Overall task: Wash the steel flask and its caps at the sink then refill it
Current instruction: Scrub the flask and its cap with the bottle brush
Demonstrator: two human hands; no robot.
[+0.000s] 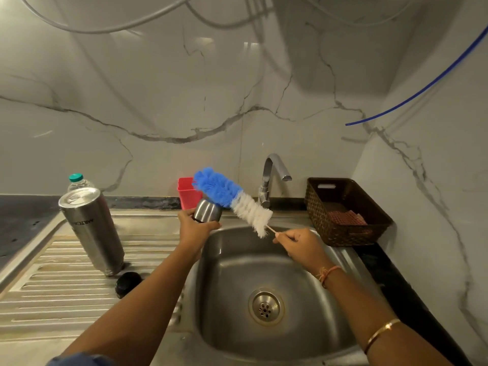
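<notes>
A steel cap point(207, 212) is gripped in the left hand point(194, 229) over the sink point(264, 262) rim. A brush point(232, 199) is pinched by its stick in the right hand point(303, 247). The flask point(91, 228) is stood on the drainboard point(52, 299), with a black cap point(129, 284) just beside it.

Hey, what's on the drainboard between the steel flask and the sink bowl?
A black cap, lying by the flask's base, short of the sink bowl; the head view shows it.

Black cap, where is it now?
Head view, left side: the black cap sits on the drainboard, beside the steel flask, left of the sink basin.
</notes>
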